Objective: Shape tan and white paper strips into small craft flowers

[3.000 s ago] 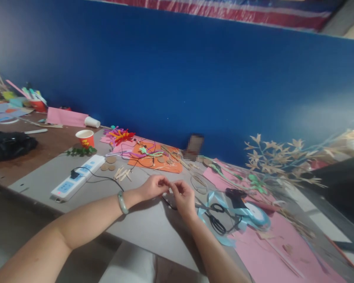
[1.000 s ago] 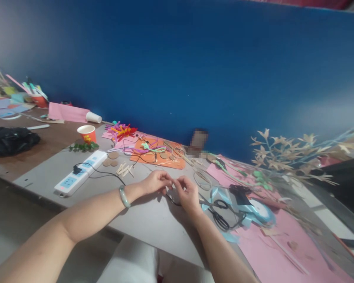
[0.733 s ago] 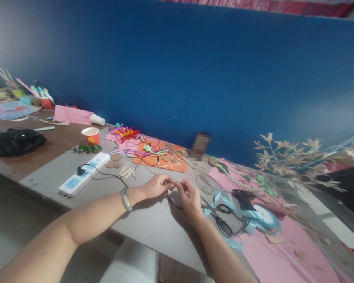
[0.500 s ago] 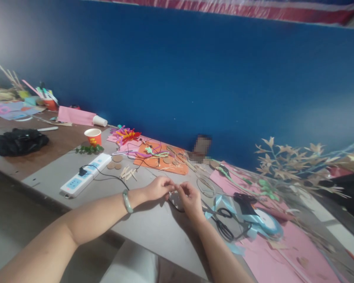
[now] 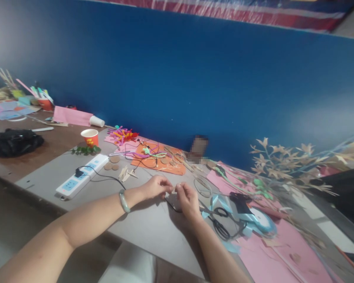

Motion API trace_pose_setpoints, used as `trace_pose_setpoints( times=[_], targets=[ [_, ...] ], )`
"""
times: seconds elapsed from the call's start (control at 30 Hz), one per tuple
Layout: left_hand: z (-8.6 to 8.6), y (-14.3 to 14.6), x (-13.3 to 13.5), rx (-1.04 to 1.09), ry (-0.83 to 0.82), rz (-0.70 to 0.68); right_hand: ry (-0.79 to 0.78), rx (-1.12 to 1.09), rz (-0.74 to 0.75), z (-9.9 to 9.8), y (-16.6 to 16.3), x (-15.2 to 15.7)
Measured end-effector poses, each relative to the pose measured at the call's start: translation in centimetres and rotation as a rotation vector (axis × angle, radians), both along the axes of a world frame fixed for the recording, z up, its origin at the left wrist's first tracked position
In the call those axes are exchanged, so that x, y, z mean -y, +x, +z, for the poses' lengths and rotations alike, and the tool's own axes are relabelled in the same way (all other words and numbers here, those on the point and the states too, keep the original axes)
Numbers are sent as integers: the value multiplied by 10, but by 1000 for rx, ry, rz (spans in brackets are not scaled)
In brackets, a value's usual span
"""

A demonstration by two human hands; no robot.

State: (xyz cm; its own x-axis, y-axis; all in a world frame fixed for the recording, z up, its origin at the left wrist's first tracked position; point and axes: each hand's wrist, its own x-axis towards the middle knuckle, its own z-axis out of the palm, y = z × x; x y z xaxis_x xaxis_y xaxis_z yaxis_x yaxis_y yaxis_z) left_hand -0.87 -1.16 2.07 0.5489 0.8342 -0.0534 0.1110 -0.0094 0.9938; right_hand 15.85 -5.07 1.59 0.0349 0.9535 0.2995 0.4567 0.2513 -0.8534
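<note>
My left hand (image 5: 157,187), with a pale green bangle (image 5: 124,201) on the wrist, is closed in a pinch above the grey tabletop (image 5: 153,228). Close by on its right, my right hand (image 5: 187,197) pinches too, fingertips facing the left ones across a small gap. Something tiny and pale seems to lie between the fingertips, too small to name. A black cord (image 5: 173,207) passes on the table beneath the hands. Black-handled scissors (image 5: 220,222) lie just right of my right hand.
A white power strip (image 5: 82,177) and a red paper cup (image 5: 90,137) stand to the left. Small wooden sticks (image 5: 126,173) and an orange sheet (image 5: 165,167) lie beyond the hands. On the right are a blue ribbon roll (image 5: 262,221), pink paper (image 5: 283,251) and dried flowers (image 5: 277,161).
My fingertips have moved slightly apart, where before they met. The whole view has shifted a little, so the table things appear farther left.
</note>
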Motion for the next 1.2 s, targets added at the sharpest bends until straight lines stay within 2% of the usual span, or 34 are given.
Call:
trace_pose_setpoints(
  times=[0.23,0.53,0.73,0.93,1.07,1.2],
  targets=[
    [-10,3,-2,-2,48,31,-97,-48,20,0,-1,-1],
    [-6,5,3,5,78,43,-62,49,-14,5,-2,0],
    [1,0,2,-22,25,13,-1,67,-42,2,0,-1],
    [3,-2,0,-54,-120,-58,-14,17,-6,0,-2,0],
    [-4,-1,-1,-55,-135,-17,-58,-24,48,2,-4,1],
    [-2,1,0,15,-140,43,-44,-46,12,3,-4,1]
  ],
)
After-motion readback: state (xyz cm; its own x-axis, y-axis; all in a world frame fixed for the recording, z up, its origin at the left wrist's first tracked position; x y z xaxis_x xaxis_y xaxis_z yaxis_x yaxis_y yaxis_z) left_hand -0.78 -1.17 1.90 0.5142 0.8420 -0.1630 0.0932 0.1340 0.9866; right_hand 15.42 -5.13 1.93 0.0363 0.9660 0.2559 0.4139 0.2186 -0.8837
